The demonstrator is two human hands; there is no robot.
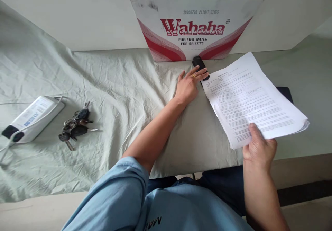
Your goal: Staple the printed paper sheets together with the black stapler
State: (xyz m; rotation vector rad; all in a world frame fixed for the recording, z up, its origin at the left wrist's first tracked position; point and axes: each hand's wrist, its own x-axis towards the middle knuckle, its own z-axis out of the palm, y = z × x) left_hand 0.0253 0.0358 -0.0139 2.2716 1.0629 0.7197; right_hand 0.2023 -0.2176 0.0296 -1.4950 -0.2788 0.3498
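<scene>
A black stapler [199, 62] lies at the upper left corner of a stack of printed papers [249, 96], in front of the carton. My left hand [188, 85] reaches out to it, with stretched fingers resting on its top and the thumb apart to the left. The paper corner meets the stapler's near end; whether it sits between the jaws is hidden. My right hand [260, 148] grips the lower edge of the stack, thumb on top and the other fingers underneath, out of sight. The stack's lower right corner curls up slightly, showing several sheets.
A white and red water carton [197, 26] stands against the wall at the back. A bunch of keys [77, 125] and a white box-shaped device [33, 118] with a cable lie on the left of the wrinkled cloth [124, 85]. A dark flat object [285, 93] shows partly behind the papers.
</scene>
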